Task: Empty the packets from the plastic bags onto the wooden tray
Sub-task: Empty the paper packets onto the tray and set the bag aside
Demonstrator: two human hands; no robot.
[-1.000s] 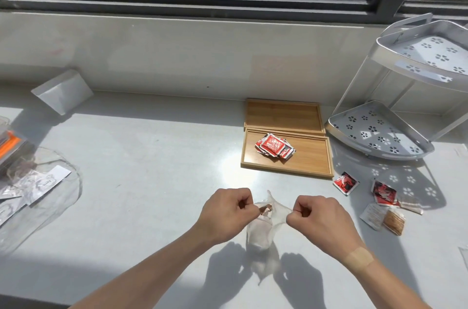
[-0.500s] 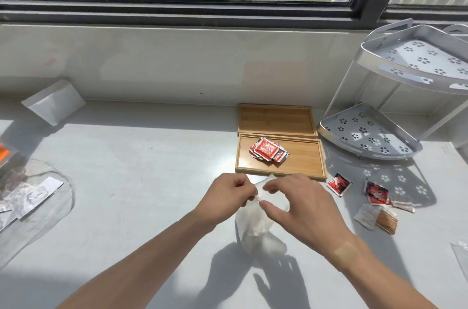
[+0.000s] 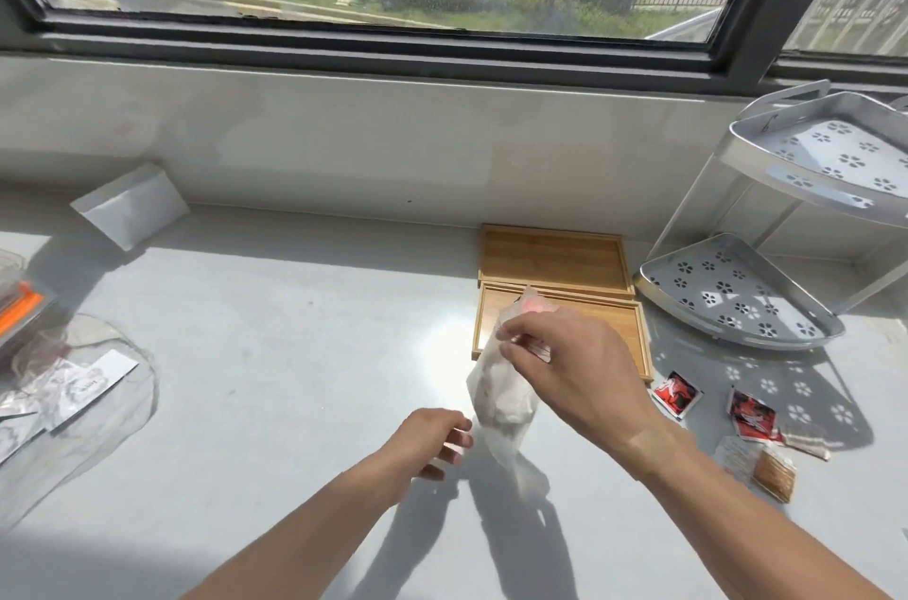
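My right hand (image 3: 575,368) pinches the top of a small clear plastic bag (image 3: 501,395) and holds it up in front of the near wooden tray (image 3: 624,329). The bag hangs down towards the counter and hides the red packets lying in that tray. My left hand (image 3: 432,444) is low, just left of the bag's bottom, fingers loosely curled, holding nothing. A second wooden tray (image 3: 553,258) sits behind the first, bare.
Two red packets (image 3: 675,393) (image 3: 751,415) and small tan packets (image 3: 774,471) lie right of the tray. A white two-tier corner rack (image 3: 737,300) stands at the right. More plastic bags (image 3: 64,383) lie at the left edge, a white box (image 3: 130,206) by the wall.
Both hands held the bag's mouth low over the counter before. My left hand has let go and dropped, while my right hand has lifted the bag up and forward to the tray.
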